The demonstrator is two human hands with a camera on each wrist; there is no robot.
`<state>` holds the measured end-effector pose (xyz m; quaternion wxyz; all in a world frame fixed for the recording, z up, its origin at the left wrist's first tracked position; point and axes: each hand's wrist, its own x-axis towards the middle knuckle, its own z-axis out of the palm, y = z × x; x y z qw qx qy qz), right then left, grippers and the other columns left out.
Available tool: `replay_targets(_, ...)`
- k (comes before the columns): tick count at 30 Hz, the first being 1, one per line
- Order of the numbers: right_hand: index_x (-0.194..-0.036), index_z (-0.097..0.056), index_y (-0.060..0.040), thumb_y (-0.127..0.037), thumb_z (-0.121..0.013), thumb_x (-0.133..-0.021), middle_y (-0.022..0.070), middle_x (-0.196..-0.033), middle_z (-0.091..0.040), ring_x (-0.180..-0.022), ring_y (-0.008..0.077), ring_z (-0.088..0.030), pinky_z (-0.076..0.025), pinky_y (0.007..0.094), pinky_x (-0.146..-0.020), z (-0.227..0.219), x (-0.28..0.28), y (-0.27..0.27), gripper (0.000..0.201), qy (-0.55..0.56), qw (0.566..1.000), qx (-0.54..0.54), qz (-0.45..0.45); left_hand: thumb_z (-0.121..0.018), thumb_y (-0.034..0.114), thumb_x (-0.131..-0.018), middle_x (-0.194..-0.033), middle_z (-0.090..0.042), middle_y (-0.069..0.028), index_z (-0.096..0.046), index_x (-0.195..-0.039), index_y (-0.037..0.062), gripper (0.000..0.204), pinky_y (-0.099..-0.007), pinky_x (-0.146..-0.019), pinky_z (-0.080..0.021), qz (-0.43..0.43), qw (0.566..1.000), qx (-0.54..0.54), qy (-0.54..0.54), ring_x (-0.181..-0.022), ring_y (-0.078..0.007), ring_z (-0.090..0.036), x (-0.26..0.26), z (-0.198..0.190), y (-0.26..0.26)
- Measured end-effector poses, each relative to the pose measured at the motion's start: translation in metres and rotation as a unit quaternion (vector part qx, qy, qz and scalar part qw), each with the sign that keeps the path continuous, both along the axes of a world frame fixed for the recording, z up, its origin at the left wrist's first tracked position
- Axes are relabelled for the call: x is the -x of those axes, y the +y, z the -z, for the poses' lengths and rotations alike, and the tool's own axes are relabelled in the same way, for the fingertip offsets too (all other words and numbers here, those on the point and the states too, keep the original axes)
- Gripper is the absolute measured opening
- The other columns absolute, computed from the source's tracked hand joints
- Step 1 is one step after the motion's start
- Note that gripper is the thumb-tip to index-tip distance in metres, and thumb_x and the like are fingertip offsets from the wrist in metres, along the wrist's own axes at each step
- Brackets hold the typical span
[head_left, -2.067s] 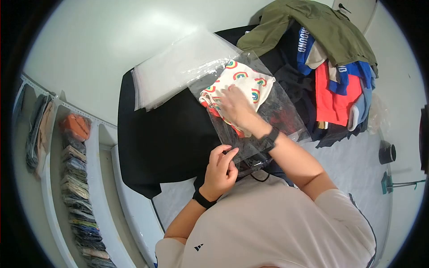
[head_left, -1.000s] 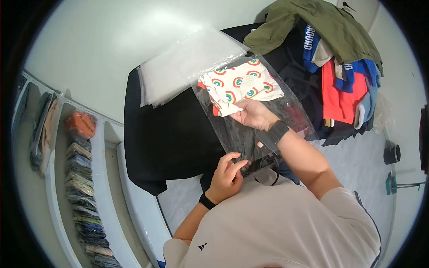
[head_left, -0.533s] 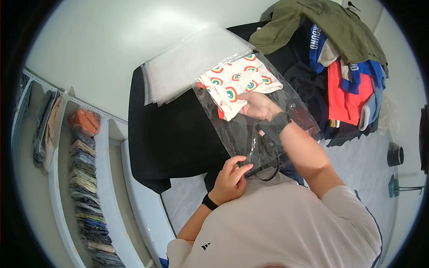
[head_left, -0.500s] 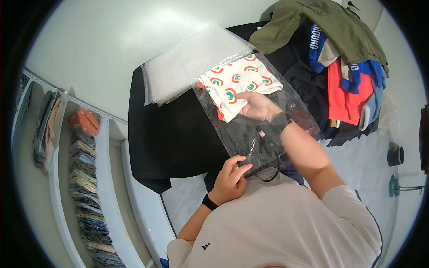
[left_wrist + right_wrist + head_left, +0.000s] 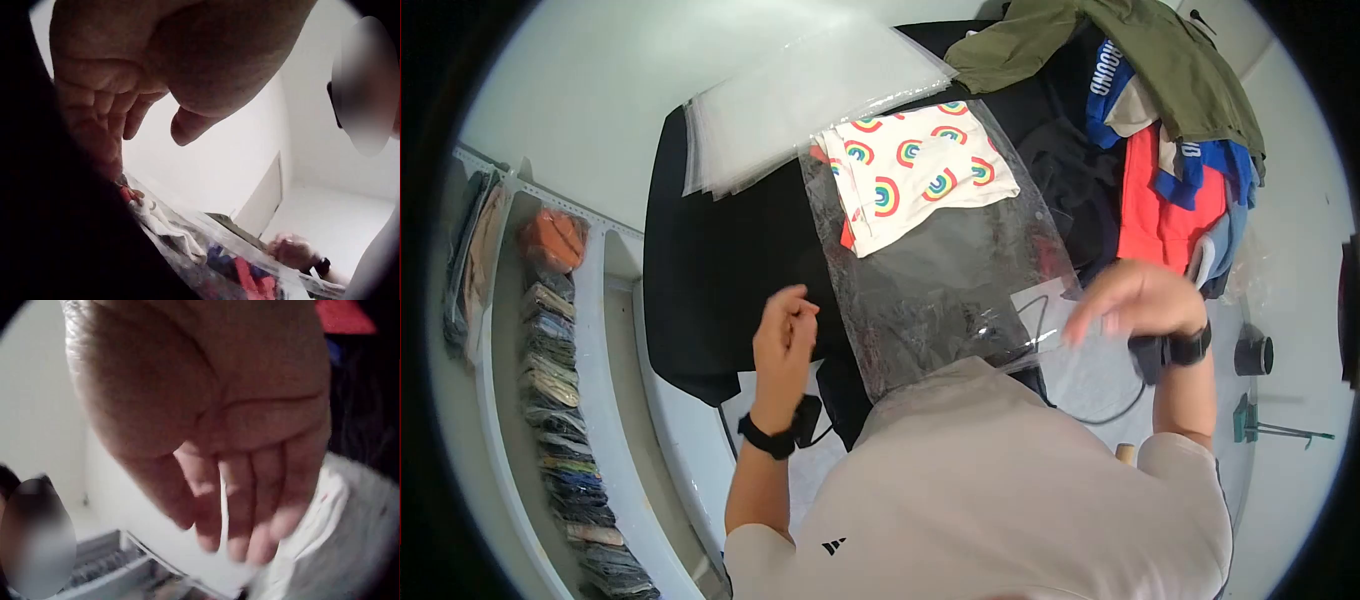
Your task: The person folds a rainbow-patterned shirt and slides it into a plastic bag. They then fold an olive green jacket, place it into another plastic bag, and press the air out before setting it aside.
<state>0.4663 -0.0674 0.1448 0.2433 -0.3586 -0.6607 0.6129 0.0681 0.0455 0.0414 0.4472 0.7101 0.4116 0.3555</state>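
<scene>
A folded white garment with a rainbow print and red trim (image 5: 920, 165) lies within the outline of a clear plastic bag (image 5: 930, 300) on the black-covered table. The bag's near end reaches my shirt front. My left hand (image 5: 783, 345) is raised left of the bag, holding nothing, its fingers loosely bent. In the left wrist view that hand's thumb (image 5: 190, 125) stands apart from the fingers. To the right of the bag, my right hand (image 5: 1145, 298) hovers with nothing in it. The right wrist view shows its fingers (image 5: 240, 506) nearly straight.
Flat clear bags (image 5: 800, 105) are stacked at the table's back left. A heap of clothes, with an olive jacket (image 5: 1160, 70) on top and red fabric (image 5: 1165, 200) below, fills the right side. Shelves of bagged garments (image 5: 565, 430) line the left.
My right hand has let go of the garment and moved right, past the bag's edge. My left hand has moved left, away from the bag's near end. The garment lies flatter.
</scene>
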Motion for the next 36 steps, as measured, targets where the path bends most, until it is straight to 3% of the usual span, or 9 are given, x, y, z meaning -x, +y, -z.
replay_targets(3, -0.106, -0.062, 0.0021, -0.01, -0.054, -0.091, 0.0095, -0.106, -0.065, -0.103, 0.019, -0.059, -0.045, 0.0298, -0.091, 0.018, -0.009, 0.035, 0.021, -0.184, 0.93, -0.18, 0.263, -0.06, 0.007, -0.082, -0.11, -0.056, -0.014, -0.056, -0.114, 0.0025, 0.033, -0.0342, -0.082, -0.045, -0.051, 0.987, 0.153, 0.001, -0.097, -0.0255, -0.054, -0.025, -0.014, 0.03)
replay_targets(5, -0.121, -0.054, -0.0009, -0.008, -0.052, -0.091, 0.0141, -0.119, -0.059, -0.113, 0.0277, -0.054, -0.041, 0.0326, -0.097, 0.034, 0.003, 0.069, 0.031, -0.244, 0.884, -0.331, 0.224, -0.06, 0.014, -0.085, -0.119, -0.054, -0.0154, -0.054, -0.117, 0.003, 0.034, -0.041, -0.093, -0.041, 0.052, 0.931, -0.326, 0.155, -0.113, -0.0331, -0.049, -0.048, -0.021, 0.04)
replay_targets(9, -0.137, -0.042, -0.0206, -0.023, -0.05, -0.093, 0.0097, -0.145, -0.035, -0.135, 0.0317, -0.03, -0.03, 0.0534, -0.104, 0.06, 0.03, 0.107, 0.045, -0.492, 0.767, -0.397, 0.11, -0.055, 0.016, -0.089, -0.131, -0.05, -0.0139, -0.053, -0.122, 0.0043, 0.035, -0.0398, -0.102, -0.034, 0.158, 0.877, -0.381, 0.246, -0.127, -0.0338, -0.04, -0.078, -0.042, 0.052)
replay_targets(11, -0.138, -0.039, -0.0247, -0.026, -0.05, -0.093, 0.0084, -0.148, -0.029, -0.137, 0.0311, -0.025, -0.027, 0.0563, -0.104, 0.073, 0.023, 0.111, 0.046, -0.527, 0.775, -0.341, 0.072, -0.056, 0.018, -0.088, -0.135, -0.047, -0.0139, -0.053, -0.123, 0.0054, 0.037, -0.0429, -0.103, -0.032, 0.224, 0.851, -0.262, 0.397, -0.128, -0.0357, -0.037, -0.077, -0.035, 0.059)
replay_targets(17, -0.14, -0.037, -0.0304, -0.017, -0.052, -0.089, 0.0082, -0.151, -0.024, -0.14, 0.0312, -0.02, -0.019, 0.0549, -0.109, 0.077, -0.002, 0.099, 0.054, -0.493, 0.808, -0.318, 0.054, -0.054, -0.002, -0.077, -0.142, -0.039, -0.0132, -0.053, -0.124, 0.0073, 0.048, -0.0479, -0.107, -0.027, 0.233, 0.885, -0.278, 0.291, -0.134, -0.0355, -0.03, -0.05, -0.025, 0.061)
replay_targets(22, -0.136, -0.045, -0.017, 0.015, -0.041, -0.058, 0.0141, -0.147, -0.031, -0.139, 0.0329, -0.021, -0.017, 0.0502, -0.111, 0.071, -0.039, 0.035, 0.085, -0.391, 0.863, -0.273, 0.165, -0.057, -0.005, -0.071, -0.145, -0.034, -0.0115, -0.051, -0.128, 0.0118, 0.059, -0.049, -0.107, -0.029, 0.239, 0.896, -0.242, 0.284, -0.135, -0.0332, -0.03, -0.013, -0.025, 0.033)
replay_targets(26, -0.135, -0.046, -0.0188, -0.002, -0.072, -0.064, 0.0121, -0.148, -0.03, -0.138, 0.031, -0.025, -0.021, 0.048, -0.111, 0.092, -0.031, 0.012, 0.077, -0.448, 0.819, -0.298, 0.201, -0.066, 0.005, -0.074, -0.144, -0.036, -0.0108, -0.052, -0.126, 0.012, 0.055, -0.0489, -0.107, -0.029, 0.214, 0.897, -0.272, 0.276, -0.135, -0.0328, -0.03, -0.015, -0.009, 0.034)
replay_targets(30, -0.122, -0.059, -0.018, -0.014, -0.074, -0.07, 0.0095, -0.143, -0.039, -0.134, 0.0288, -0.033, -0.023, 0.048, -0.109, 0.102, -0.019, 0.019, 0.055, -0.413, 0.788, -0.381, 0.252, -0.069, 0.011, -0.076, -0.135, -0.048, -0.0102, -0.058, -0.119, 0.0092, 0.044, -0.0458, -0.106, -0.032, 0.211, 0.894, -0.314, 0.24, -0.129, -0.0305, -0.039, -0.026, 0.0, 0.045)
replay_targets(36, -0.097, -0.07, -0.0091, -0.016, -0.065, -0.082, 0.0066, -0.103, -0.068, -0.12, 0.0271, -0.051, -0.023, 0.0486, -0.108, 0.105, -0.032, 0.032, 0.018, -0.193, 0.908, -0.271, 0.256, -0.06, 0.01, -0.085, -0.101, -0.067, -0.0131, -0.066, -0.1, 0.0002, 0.019, -0.0329, -0.086, -0.047, 0.146, 0.974, -0.137, 0.107, -0.095, -0.0263, -0.063, -0.012, -0.013, 0.033)
